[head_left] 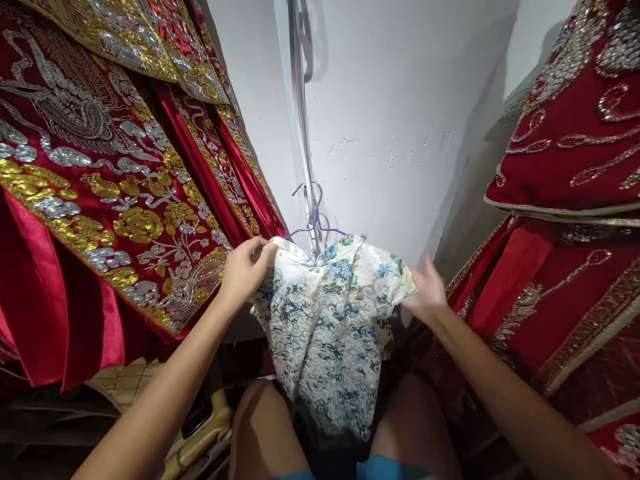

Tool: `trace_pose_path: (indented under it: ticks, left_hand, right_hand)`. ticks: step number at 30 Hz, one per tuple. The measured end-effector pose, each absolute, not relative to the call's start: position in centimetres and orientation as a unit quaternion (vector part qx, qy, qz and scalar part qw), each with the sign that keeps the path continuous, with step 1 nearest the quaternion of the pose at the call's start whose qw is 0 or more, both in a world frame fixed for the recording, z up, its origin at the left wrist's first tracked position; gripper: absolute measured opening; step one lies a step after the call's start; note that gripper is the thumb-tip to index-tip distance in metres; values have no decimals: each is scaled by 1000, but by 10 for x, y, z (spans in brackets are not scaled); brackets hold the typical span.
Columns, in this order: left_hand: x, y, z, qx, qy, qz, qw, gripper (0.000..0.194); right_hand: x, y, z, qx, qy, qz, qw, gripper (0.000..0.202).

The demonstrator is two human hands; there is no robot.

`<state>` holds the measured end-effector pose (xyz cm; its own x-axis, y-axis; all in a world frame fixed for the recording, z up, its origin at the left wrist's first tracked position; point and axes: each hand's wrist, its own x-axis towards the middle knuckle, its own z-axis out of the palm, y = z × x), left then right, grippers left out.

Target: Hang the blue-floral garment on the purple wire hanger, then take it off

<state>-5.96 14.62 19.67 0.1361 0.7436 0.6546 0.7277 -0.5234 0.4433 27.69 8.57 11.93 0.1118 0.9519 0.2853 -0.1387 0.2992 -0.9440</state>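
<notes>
A short-sleeved floral shirt (335, 320) in white, blue, green and yellow hangs in front of me on a purple hanger (319, 217). My left hand (246, 270) pinches the fabric at its left shoulder, close to the collar. Beside the other sleeve is my right hand (425, 287), slightly blurred, its fingers stretched out and apart against the sleeve edge. Part of that hand is hidden by the fabric. The hanger's arms are mostly covered by the shirt.
Red garments with gold and silver embroidery (137, 223) hang on the left; red beaded garments (565, 267) hang on the right. A narrow white strip (295, 87) runs down the white wall (390, 93). Below left is a yellowish chair-like frame (200, 443). My knees are under the shirt.
</notes>
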Motion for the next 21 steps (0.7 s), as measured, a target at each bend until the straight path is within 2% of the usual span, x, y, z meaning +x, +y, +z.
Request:
trace_pose_path:
  ticks: [1, 6, 9, 13, 21]
  left_hand:
    - [-55, 145, 202, 756, 492, 433, 4, 35]
    - [-32, 152, 231, 770, 483, 411, -75, 36]
    - [-26, 159, 235, 796, 451, 392, -101, 32]
    - [-21, 169, 233, 814, 413, 400, -83, 31]
    - [3, 175, 263, 828, 391, 382, -123, 39]
  right_hand:
    - [281, 83, 124, -398, -498, 447, 628, 77]
    - [282, 69, 150, -317, -537, 500, 601, 59]
    - [271, 67, 163, -273, -571, 538, 556, 65]
    - [252, 75, 182, -302, -604, 541, 502, 71]
    - [254, 88, 185, -307, -561, 523, 563, 70]
